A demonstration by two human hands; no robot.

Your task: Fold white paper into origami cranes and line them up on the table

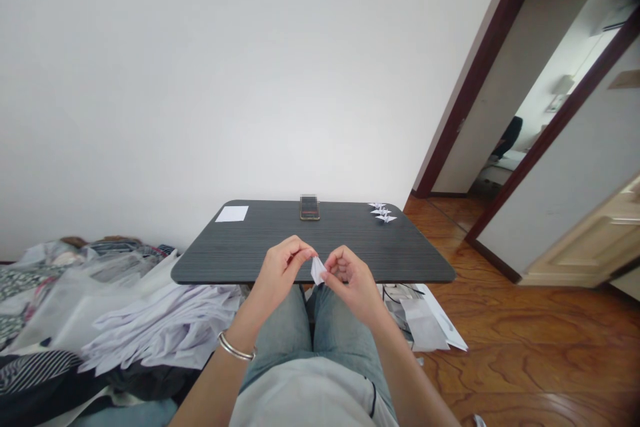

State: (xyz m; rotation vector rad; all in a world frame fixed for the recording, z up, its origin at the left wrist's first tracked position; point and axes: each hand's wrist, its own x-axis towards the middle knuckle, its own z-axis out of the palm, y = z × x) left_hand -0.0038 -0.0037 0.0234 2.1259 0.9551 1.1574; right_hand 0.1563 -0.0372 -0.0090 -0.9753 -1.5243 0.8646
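Observation:
A small folded piece of white paper is pinched between both my hands, just over the near edge of a dark grey table. My left hand grips its upper left side with thumb and forefinger; a silver bangle circles that wrist. My right hand holds the paper's right side with curled fingers. Both hands hover above my knees in blue jeans.
On the table lie a flat white sheet at the far left, a phone standing at the far middle, and three folded paper cranes at the far right. Clothes and plastic bags pile up left. Papers lie on the wooden floor; an open doorway is right.

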